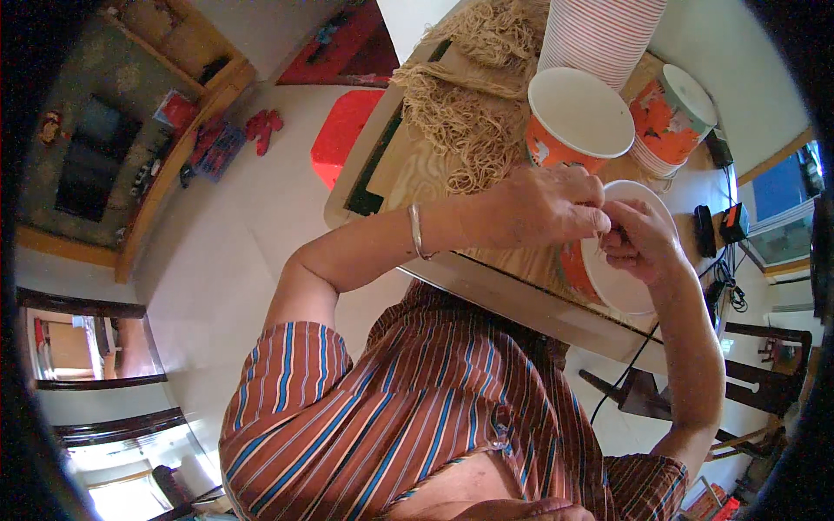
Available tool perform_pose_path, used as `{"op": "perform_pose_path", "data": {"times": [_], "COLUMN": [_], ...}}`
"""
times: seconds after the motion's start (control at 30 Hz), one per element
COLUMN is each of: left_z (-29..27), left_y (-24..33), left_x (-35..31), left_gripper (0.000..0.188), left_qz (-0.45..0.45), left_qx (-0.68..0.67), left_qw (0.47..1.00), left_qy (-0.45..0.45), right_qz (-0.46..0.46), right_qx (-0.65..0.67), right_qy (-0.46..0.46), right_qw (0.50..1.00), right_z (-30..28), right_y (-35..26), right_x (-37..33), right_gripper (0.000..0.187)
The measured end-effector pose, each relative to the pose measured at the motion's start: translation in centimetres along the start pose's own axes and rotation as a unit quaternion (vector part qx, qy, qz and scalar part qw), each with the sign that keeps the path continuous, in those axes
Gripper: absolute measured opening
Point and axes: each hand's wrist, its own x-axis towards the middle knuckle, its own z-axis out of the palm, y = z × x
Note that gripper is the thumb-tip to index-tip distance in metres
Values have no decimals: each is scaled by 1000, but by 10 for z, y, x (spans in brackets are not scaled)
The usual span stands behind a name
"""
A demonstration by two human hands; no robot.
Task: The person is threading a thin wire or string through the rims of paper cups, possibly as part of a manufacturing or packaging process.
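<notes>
The fisheye view looks steeply down from the wearer's head, above the striped shirt [417, 408], and faces outward across the table [486, 282]; left hand [543, 208] and right hand [641, 239] sit past its near edge, while floor [226, 208] spreads beyond the left edge

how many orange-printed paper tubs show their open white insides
2: one orange-printed white paper tub right of the tan stringy strands, another beneath the right hand. Others may be hidden.

Left hand [537, 208], right hand [645, 241] close together, fingers [587, 189] curled; left elbow [311, 271] bent.
</notes>
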Motion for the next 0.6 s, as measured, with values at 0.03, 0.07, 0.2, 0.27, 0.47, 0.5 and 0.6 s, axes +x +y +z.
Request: {"op": "perform_pose_path", "data": {"times": [0.03, 0.07, 0.2, 0.27, 0.47, 0.5, 0.6], "left_z": [-1, -1, -3, -3, 2, 6, 8], "left_y": [1, 1, 4, 5, 5, 7, 11], "left_x": [0, 0, 6, 8, 2, 0, -4], "left_gripper": [14, 14, 15, 16, 15, 13, 11], "left_qz": [7, 6, 63, 75, 67, 21, -69], "left_qx": [5, 6, 65, 73, 57, -1, -114], "left_qw": [1000, 1000, 995, 994, 994, 999, 991], "left_qy": [-12, -13, -29, -39, -61, -40, -4], "right_qz": [6, 11, 16, 21, -18, -18, -35], "right_qx": [20, 41, 47, 62, 14, 15, -36], "right_qy": [17, 35, -12, 10, 18, 18, 42], "right_qw": [1000, 999, 999, 998, 1000, 1000, 998], "right_z": [5, 8, 7, 9, 13, 13, 16], "right_y": [0, -1, 4, 3, 6, 6, 5], "right_x": [-1, -2, 0, 0, -3, -3, -6], "right_gripper": [21, 20, 21, 21, 24, 24, 24]}}
